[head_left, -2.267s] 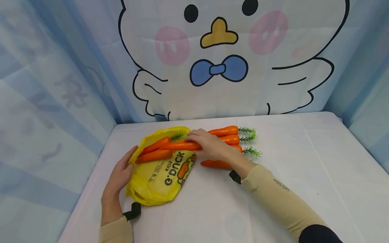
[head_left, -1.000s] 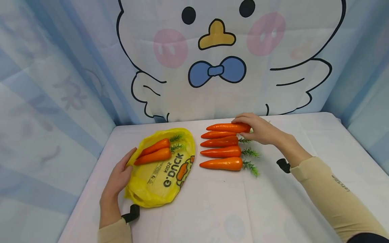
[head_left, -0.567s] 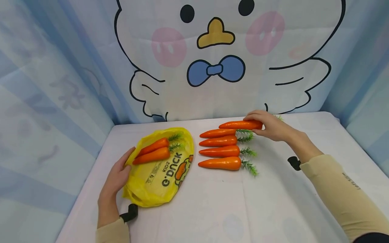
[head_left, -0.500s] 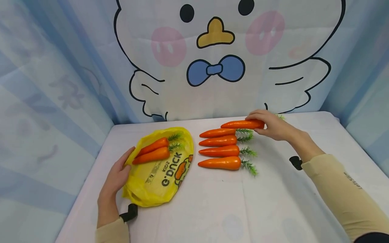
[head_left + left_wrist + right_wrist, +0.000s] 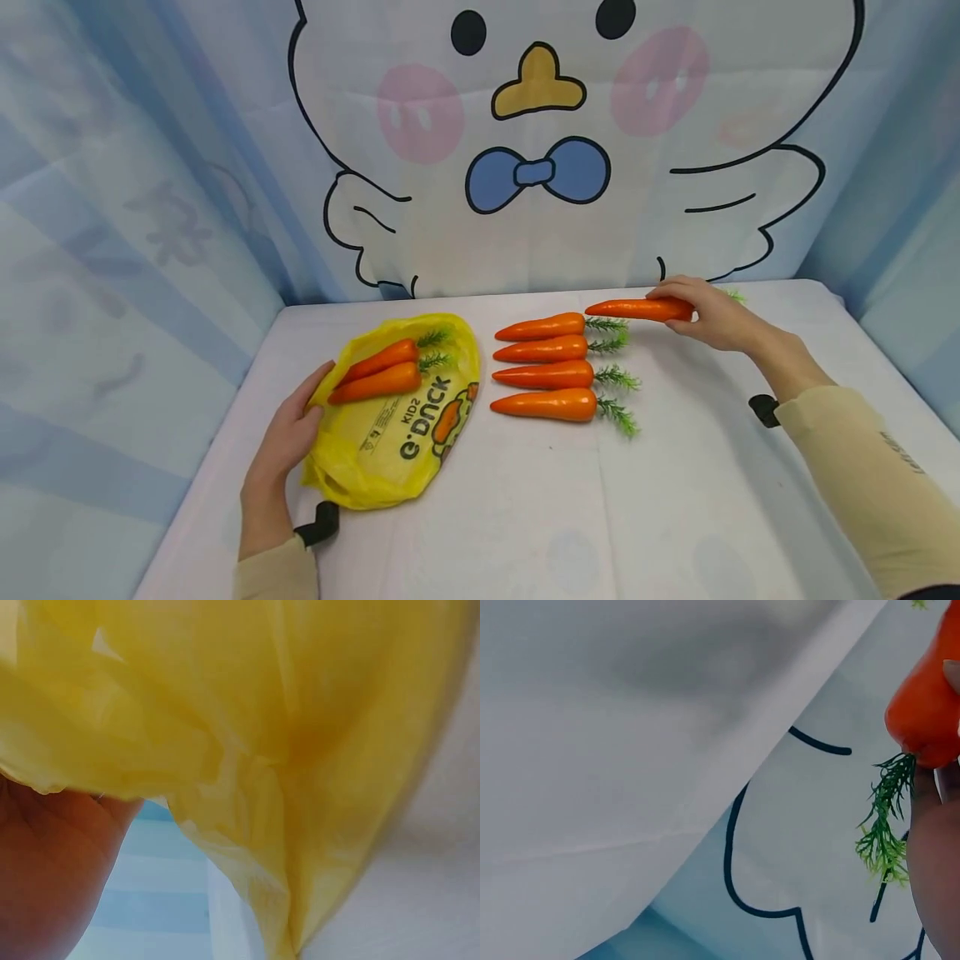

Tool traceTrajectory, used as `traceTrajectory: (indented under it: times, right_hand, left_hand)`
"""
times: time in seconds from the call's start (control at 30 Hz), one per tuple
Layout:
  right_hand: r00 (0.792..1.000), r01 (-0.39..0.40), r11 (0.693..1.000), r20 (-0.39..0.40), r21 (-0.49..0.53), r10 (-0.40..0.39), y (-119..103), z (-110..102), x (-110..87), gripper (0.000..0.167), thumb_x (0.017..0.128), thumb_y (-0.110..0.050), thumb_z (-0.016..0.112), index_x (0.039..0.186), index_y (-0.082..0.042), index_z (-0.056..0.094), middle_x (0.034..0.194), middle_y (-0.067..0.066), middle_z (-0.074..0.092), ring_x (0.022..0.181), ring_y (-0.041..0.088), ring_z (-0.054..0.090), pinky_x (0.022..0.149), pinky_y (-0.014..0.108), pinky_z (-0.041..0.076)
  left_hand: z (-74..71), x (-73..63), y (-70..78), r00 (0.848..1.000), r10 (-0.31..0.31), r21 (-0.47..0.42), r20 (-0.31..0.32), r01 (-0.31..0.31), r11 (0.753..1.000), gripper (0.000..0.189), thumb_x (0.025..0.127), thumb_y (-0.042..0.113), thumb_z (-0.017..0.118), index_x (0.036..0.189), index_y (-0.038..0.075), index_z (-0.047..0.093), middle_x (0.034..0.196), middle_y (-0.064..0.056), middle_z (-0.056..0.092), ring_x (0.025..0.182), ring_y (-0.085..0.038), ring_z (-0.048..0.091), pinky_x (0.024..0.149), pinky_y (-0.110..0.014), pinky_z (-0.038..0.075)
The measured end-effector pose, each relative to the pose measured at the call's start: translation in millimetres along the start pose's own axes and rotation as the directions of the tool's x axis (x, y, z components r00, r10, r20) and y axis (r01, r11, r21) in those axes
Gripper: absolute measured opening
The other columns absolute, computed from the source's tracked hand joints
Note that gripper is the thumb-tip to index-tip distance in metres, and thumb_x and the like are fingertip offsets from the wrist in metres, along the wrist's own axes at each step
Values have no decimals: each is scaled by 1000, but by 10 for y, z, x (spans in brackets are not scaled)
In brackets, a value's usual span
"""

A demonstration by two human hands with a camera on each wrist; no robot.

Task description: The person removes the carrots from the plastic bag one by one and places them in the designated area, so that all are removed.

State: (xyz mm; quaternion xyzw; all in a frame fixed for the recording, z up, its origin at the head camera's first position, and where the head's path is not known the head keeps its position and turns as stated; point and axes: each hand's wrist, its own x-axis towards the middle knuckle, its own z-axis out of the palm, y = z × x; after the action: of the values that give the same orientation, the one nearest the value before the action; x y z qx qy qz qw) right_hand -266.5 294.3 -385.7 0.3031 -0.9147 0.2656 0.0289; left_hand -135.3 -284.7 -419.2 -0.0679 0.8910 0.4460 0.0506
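Observation:
At the back right, my right hand (image 5: 708, 312) pinches an orange toy carrot (image 5: 637, 309) by its thick end, above the table. In the right wrist view this carrot (image 5: 926, 712) shows its green leaves, with part of the hand (image 5: 937, 877) at the edge. My left hand (image 5: 288, 433) holds the left rim of a yellow plastic bag (image 5: 375, 475), thumb toward its opening. Two carrots (image 5: 378, 382) lie in the bag's mouth, leaves to the right. The bag (image 5: 225, 712) hides the left fingertips in the left wrist view.
Several carrots (image 5: 543, 375) lie in a row at mid-table, tips left and leaves right. They rest on a white cloth-covered table (image 5: 525, 517). Behind it hangs a cartoon-printed curtain (image 5: 540, 242), and a blue curtain (image 5: 142, 292) hangs on the left.
My right hand has carried one carrot from the bag, past the back of the row, and further right. My left hand and the bag have hardly moved.

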Motion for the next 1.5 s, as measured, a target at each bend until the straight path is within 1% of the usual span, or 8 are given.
traceTrajectory:
  times: [0.17, 0.43, 0.63, 0.73, 0.87, 1.03, 1.37, 1.5]
  right_hand:
    - [999, -40, 999, -8, 11, 40, 159, -25, -125, 42, 86, 10, 71, 126, 5, 61, 131, 27, 53, 110, 42, 49, 93, 60, 43]
    - [986, -163, 987, 47, 18, 162, 353, -26, -260, 43, 89, 9, 67, 131, 6, 58, 137, 30, 49, 118, 46, 45, 101, 66, 39]
    - [976, -196, 980, 101, 26, 193, 462, 45, -321, 41, 89, 10, 65, 130, 6, 58, 132, 29, 54, 118, 45, 47, 104, 65, 36]
    - [977, -183, 983, 108, -1, 182, 501, 91, -311, 42, 88, 12, 66, 128, 7, 59, 131, 28, 56, 118, 45, 49, 104, 65, 37]
    - [985, -148, 988, 86, -46, 151, 503, 136, -264, 41, 86, 14, 67, 126, 8, 61, 130, 30, 56, 120, 48, 49, 104, 66, 37]
    - [987, -141, 987, 72, -77, 147, 466, 174, -197, 41, 87, 14, 66, 127, 10, 60, 131, 33, 54, 122, 51, 47, 105, 67, 36]
    - [973, -223, 972, 47, -77, 227, 410, 245, -193, 44, 88, 10, 66, 131, 10, 57, 137, 34, 48, 128, 52, 40, 109, 68, 30]
    - [972, -236, 970, -15, -50, 236, 342, 295, -214, 47, 87, 5, 69, 133, 8, 56, 140, 33, 45, 130, 54, 37, 108, 69, 28]
  left_hand:
    - [1, -7, 2, 1000, 2, -2, 1, -2, 1000, 66, 99, 1, 32, 163, 16, 23, 166, -12, 21, 151, -37, 15, 118, -61, 16]
    - [-10, -20, 6, 1000, 9, 6, 5, -9, 1000, 66, 98, 1, 31, 163, 16, 23, 166, -13, 21, 151, -38, 15, 118, -62, 16]
    - [-13, -25, 5, 1000, 15, 8, 4, -15, 1000, 66, 98, 1, 31, 162, 15, 23, 166, -14, 21, 151, -38, 15, 118, -62, 16]
    - [-11, -25, 3, 1000, 15, 8, 2, -15, 1000, 66, 98, 1, 31, 162, 15, 24, 166, -13, 22, 151, -38, 15, 118, -62, 16]
    - [-10, -21, -1, 1000, 17, 9, -3, -17, 1000, 66, 98, 2, 32, 162, 15, 24, 166, -13, 22, 151, -37, 15, 118, -61, 17]
    - [-14, -22, -8, 1000, 18, 5, -10, -18, 1000, 66, 98, 2, 32, 162, 16, 24, 166, -12, 22, 151, -37, 16, 118, -61, 17]
    - [21, -3, -10, 999, 31, -49, -9, -31, 998, 65, 99, 2, 32, 162, 17, 25, 166, -10, 23, 151, -34, 17, 118, -59, 17]
    - [30, -2, -23, 999, 37, -66, -21, -39, 997, 65, 99, 1, 33, 162, 15, 26, 166, -10, 23, 152, -34, 17, 119, -58, 18]
